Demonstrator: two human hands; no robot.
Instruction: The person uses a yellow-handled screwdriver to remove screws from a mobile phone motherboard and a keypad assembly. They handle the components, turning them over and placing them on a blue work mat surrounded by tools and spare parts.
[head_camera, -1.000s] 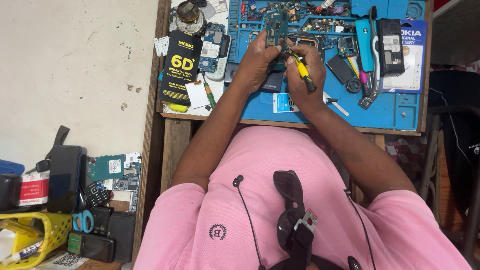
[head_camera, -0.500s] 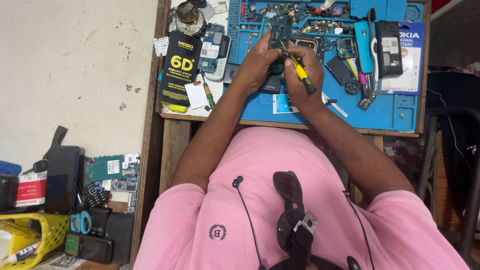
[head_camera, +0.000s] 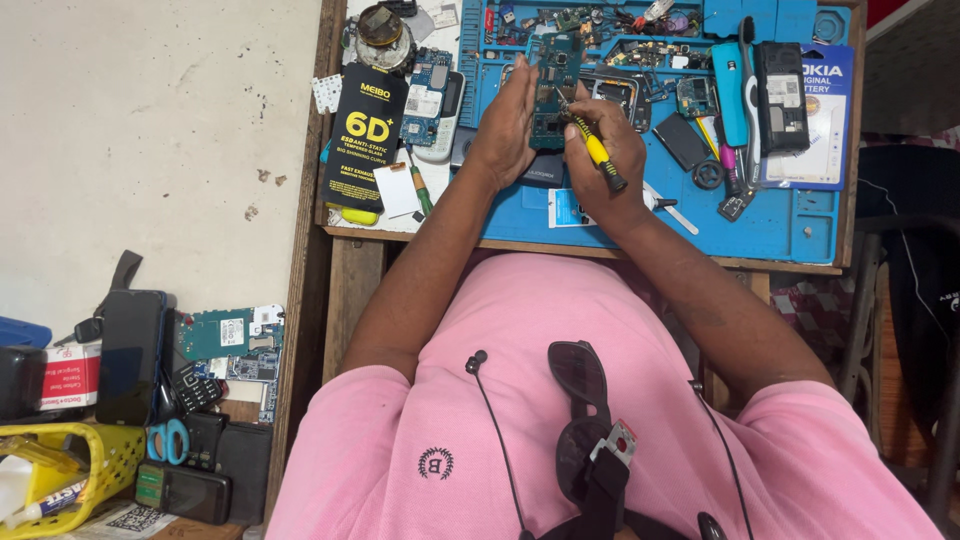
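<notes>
Left hand (head_camera: 507, 125) stands flat, fingers straight, pressed against the edge of the circuit board (head_camera: 556, 85), which stands upright over the blue mat (head_camera: 800, 225) on the bench (head_camera: 590, 255). Right hand (head_camera: 605, 160) is closed round the yellow screwdriver (head_camera: 598, 155), tip at the board. I'd brace the board firmly, keep the tip square and press lightly.
</notes>
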